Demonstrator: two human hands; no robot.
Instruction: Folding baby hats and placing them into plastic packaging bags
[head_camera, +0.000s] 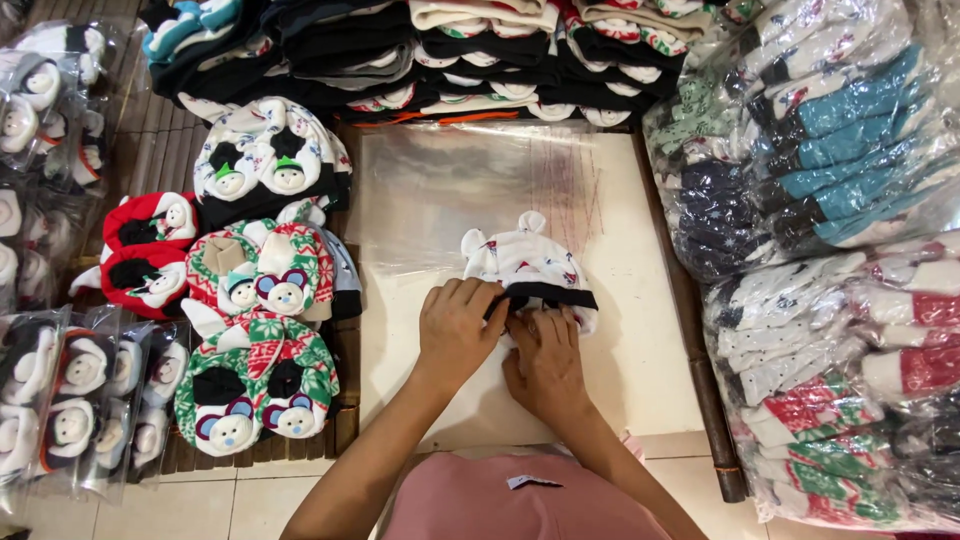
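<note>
A small white patterned baby hat with two ears and a black band lies on a pale board covered by clear plastic bags. My left hand grips the hat's lower left edge at the black band. My right hand presses on the hat's bottom edge just beside it. Both sets of fingers are curled onto the fabric.
Red hats, green patterned hats and a white-and-black pile lie left of the board. Bagged hats line the far left. Folded dark stacks sit behind. Large plastic-wrapped bundles fill the right.
</note>
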